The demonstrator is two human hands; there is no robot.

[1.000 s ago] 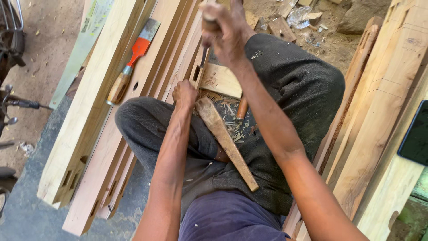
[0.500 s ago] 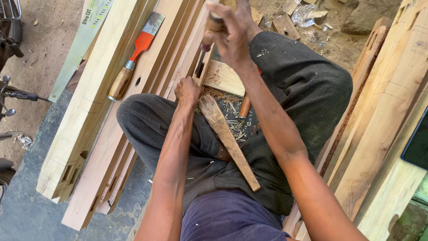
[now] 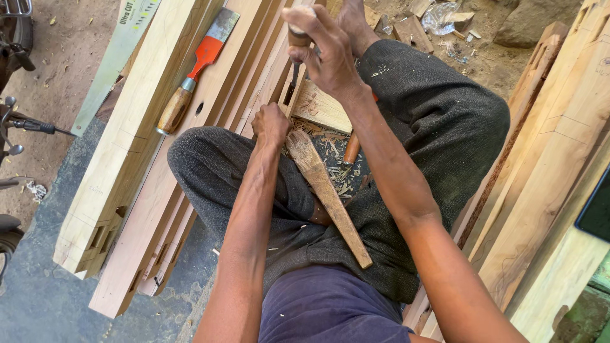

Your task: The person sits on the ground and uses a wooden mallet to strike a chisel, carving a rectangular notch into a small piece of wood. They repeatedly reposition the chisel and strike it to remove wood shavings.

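Item: hand chiselling of a timber rail, seen from above the seated worker. Right hand (image 3: 321,54): fingers clamped round the wooden handle of a chisel (image 3: 293,70), which stands near upright with its dark blade pointing down at the workpiece. Left hand (image 3: 271,124): fingers closed in a fist low beside the blade, apparently steadying it or the wood; what it grips is hidden. Workpiece: a pale timber length (image 3: 321,108) lying across the lap between the knees, its cut face just beside the blade tip. Wooden mallet (image 3: 327,194): a worn, club-like stick resting loose across the lap, head towards the left hand, held by neither hand. Wood shavings (image 3: 333,155) lie scattered under the workpiece. A second tool handle (image 3: 351,149), orange-brown, shows beside the shavings. Spare chisel with orange shank and wooden handle (image 3: 194,73) lies on the stacked mortised timbers (image 3: 121,178) to the left, well apart. Hand saw (image 3: 117,54) beyond it. Step judged: paring or positioning the blade in the cut. Next move likely calls for firm seating of the edge, with the blade kept upright.
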